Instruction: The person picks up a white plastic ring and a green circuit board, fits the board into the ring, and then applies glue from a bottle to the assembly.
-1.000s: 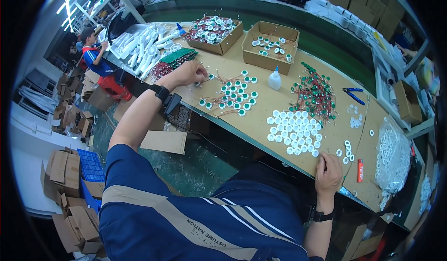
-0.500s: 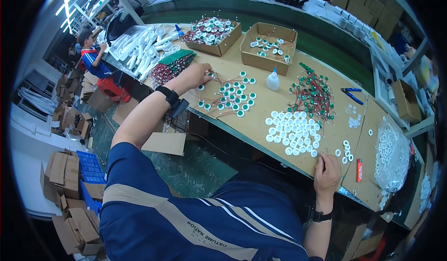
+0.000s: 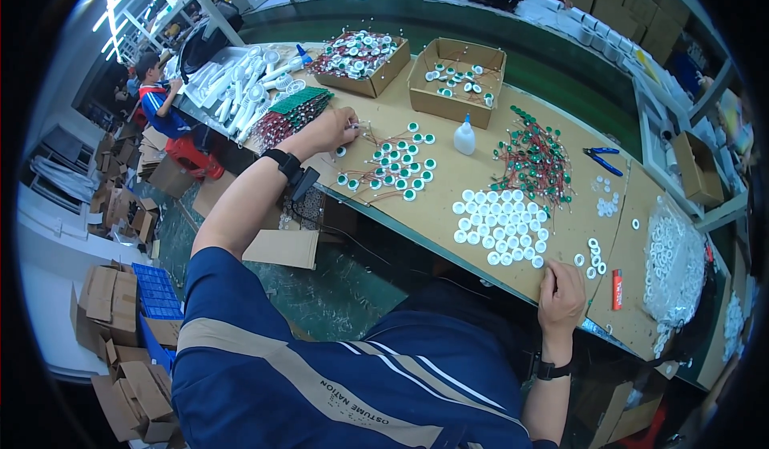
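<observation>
In the head view, the person's left hand (image 3: 330,131) is over the far-left part of the counter (image 3: 473,161), fingers bunched together beside the thin red leads of the wired discs (image 3: 398,162); I can't make out whether they grip one. Those discs are spread just to the right of that hand, lying flat, most with their green faces up, and many of their leads stretch out leftward, so the long axis of such a piece runs roughly sideways. The right hand (image 3: 562,295) rests at the near edge, its fingers curled loosely inward, next to the white caps (image 3: 501,226). Behind the discs sits an open cardboard box (image 3: 450,106), and a white squeeze bottle (image 3: 464,139) stands upright, its blue nozzle pointing up.
</observation>
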`<state>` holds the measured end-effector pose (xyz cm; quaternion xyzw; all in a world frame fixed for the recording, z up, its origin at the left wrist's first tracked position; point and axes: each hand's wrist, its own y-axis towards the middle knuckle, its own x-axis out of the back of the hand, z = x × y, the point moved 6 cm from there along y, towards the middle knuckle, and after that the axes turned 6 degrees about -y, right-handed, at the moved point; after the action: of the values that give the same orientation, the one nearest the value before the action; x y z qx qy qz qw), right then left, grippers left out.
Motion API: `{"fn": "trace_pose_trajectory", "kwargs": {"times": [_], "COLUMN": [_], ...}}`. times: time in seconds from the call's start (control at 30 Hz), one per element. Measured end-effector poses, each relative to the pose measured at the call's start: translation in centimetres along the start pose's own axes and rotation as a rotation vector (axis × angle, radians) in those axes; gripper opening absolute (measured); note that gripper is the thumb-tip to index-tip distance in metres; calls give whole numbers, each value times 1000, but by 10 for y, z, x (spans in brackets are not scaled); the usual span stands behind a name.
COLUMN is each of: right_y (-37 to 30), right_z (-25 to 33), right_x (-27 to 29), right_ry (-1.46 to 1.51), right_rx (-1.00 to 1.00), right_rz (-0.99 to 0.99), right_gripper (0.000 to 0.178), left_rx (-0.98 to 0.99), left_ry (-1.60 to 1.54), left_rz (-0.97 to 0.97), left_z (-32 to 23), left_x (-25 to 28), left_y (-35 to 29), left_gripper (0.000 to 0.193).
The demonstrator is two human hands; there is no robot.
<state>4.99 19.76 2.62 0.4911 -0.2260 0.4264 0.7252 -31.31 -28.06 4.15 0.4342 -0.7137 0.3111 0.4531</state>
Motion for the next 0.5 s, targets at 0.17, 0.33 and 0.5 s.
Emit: {"fn": "trace_pose_trajectory", "kwargs": {"times": [0.17, 0.33, 0.5], "right_y": [1, 0, -10], "right_z": [-1, -6, -15], "right_x": [-1, 2, -1], "right_ry": [-15, -26, -48], "right_rx": [5, -6, -1], "right_rz": [4, 0, -49], "right_gripper": [19, 19, 18], "left_rx": [131, 200, 139], "left_ry": [-176, -735, -1140], "left_rz": [-72, -53, -90], "left_z": [-2, -33, -118], "left_x": [31, 58, 61], "left_y": [22, 72, 131], "left_gripper": [29, 23, 29]}}
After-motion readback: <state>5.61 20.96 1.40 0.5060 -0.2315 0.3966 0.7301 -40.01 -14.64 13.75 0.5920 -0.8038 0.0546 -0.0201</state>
